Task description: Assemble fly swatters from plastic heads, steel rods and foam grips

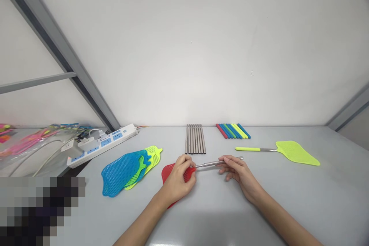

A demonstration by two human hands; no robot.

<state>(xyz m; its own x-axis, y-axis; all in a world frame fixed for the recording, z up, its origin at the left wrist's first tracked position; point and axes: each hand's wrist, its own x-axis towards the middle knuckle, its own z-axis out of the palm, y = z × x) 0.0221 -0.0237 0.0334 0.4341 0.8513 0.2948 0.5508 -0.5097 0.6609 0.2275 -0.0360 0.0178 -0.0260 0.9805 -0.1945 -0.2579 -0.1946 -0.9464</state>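
Jointly held: red head (pixel 168 171) and rod (pixel 206 164)

Head view: the left hand (pixel 179 178) clamps the red head by its neck, mid-tabletop (pixel 215 205); the right hand's (pixel 235 171) thumb and fingers pinch the rod, its end poking out beyond them. Near the back edge lie other rods (pixel 195 139), then grips (pixel 233 131). Stacked heads (pixel 121 173) lie toward the left edge, a swatter (pixel 296 153) toward the right.

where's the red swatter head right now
In the head view, the red swatter head is low, just left of centre, under the left hand, its neck at one end of the metal rod.
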